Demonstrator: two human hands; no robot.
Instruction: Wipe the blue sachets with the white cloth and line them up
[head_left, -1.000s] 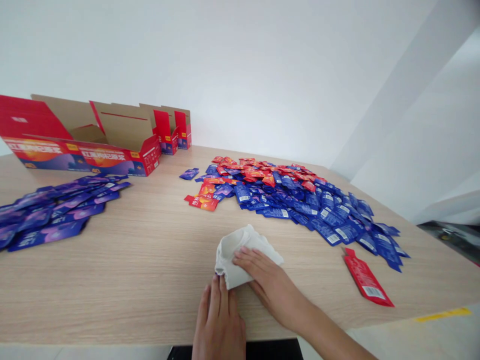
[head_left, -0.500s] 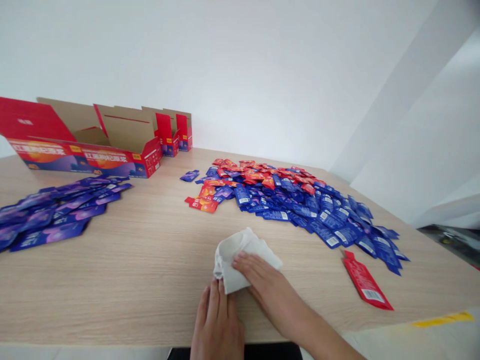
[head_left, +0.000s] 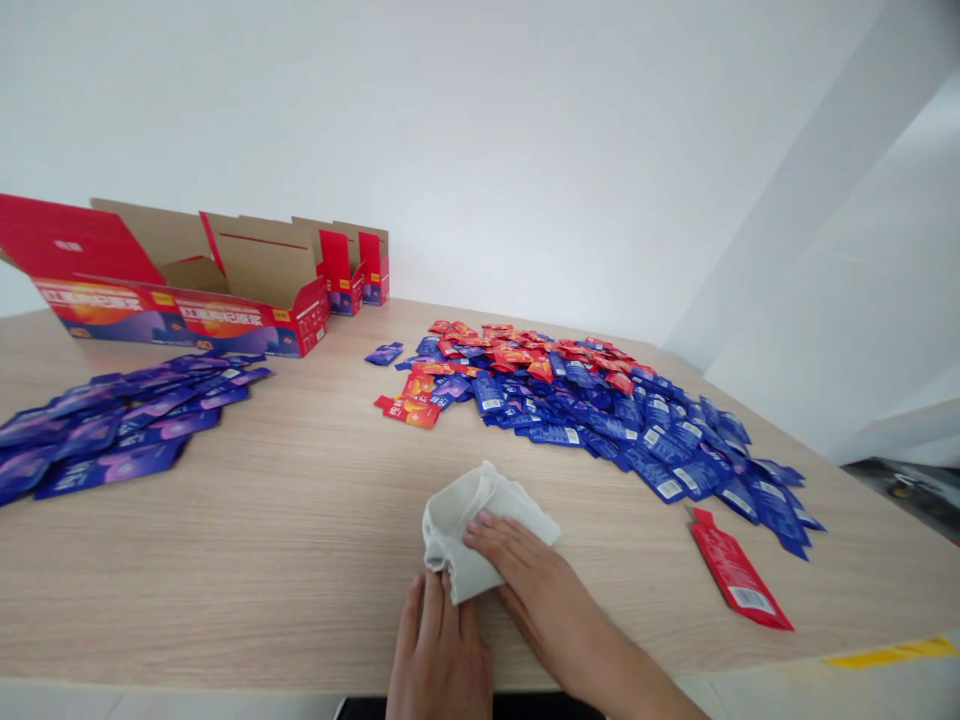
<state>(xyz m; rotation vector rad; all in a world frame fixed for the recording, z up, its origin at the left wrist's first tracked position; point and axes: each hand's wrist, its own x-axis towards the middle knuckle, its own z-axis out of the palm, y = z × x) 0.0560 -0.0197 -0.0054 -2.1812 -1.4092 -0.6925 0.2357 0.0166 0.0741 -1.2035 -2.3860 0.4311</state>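
Observation:
A folded white cloth (head_left: 469, 575) lies on the wooden table in front of me, its left side bunched into a loose fold. My right hand (head_left: 525, 575) rests on top of it, fingers stretched out and flat; the thumb is hidden. My left hand (head_left: 442, 640) lies palm down on the table just below, fingers straight. Its fingertips touch the cloth's lower left edge. To the right, apart from both hands, is a single red sachet (head_left: 739, 570) with a white barcode label.
A pile of blue sachets (head_left: 600, 420) mixed with red sachets (head_left: 525, 350) spreads over the back right. More blue sachets (head_left: 127, 425) lie at left, before open red cardboard boxes (head_left: 187, 320). Yellow tape (head_left: 892, 653) marks the lower right, past the table edge (head_left: 187, 685).
The view has shifted slightly, so the table things appear a little further right. The cloth sits slightly closer to me, its left fold more open. Both hands keep nearly the same pose.

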